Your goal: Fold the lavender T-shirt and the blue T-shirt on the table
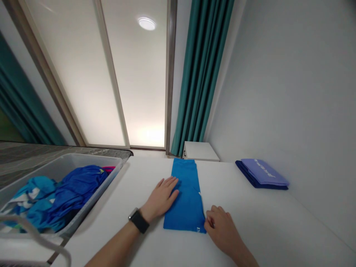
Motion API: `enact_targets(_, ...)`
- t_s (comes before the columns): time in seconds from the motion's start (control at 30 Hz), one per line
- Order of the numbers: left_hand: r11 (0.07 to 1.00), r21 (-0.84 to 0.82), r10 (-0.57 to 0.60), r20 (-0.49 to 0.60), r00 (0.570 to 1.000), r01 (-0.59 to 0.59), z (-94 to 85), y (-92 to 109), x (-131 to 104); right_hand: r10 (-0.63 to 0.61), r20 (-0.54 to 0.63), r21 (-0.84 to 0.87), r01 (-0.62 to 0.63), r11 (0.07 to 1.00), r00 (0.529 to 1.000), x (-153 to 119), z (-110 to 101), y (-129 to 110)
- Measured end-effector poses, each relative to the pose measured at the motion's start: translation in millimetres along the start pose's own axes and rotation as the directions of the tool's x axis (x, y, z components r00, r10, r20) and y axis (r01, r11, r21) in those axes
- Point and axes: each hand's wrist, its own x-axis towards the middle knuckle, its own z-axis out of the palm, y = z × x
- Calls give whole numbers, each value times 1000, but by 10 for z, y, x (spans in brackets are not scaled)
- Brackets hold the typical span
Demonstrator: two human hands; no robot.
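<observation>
A blue garment, folded into a long strip, lies flat on the white table. White lettering shows at its near right corner, and a small white mark sits partway up the right edge. My left hand rests on the strip's left side with fingers stretched out and palm down; a dark watch is on that wrist. At the near right corner, my right hand has its fingers curled, thumb and forefinger closed on the garment's edge. The exact pinch is partly hidden by the fingers.
On the left stands a grey plastic bin holding crumpled blue clothes. Folded purple and navy clothes lie by the wall at right. Beyond the table's far edge is a white cabinet. A pale curved bar crosses the lower left.
</observation>
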Motion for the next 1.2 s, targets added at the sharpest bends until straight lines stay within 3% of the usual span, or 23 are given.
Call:
enact_targets(0.13,993,-119,2,-80,997,-12,-83,-413,92,-13,-112,15,14,1000,994,53,-83,28)
enact_targets(0.27,972,-209,90,-89,992,-106,3,-493,122,-135,-212,71,153,986,968,200,-121,-293)
enact_targets(0.37,965,-206,147,-96,985,-164,73,-481,130,-236,-135,52,245,968,962,332,-49,-592)
enact_targets(0.47,970,-167,164,-99,981,-179,102,-510,132,-264,-48,64,267,962,963,444,60,-737)
enact_targets(0.7,980,-133,134,-107,985,-147,99,-542,128,-261,68,110,252,961,963,504,203,-647)
enact_targets(1.2,988,-154,-9,-128,992,-11,64,-518,109,-313,102,89,305,948,944,479,137,-546)
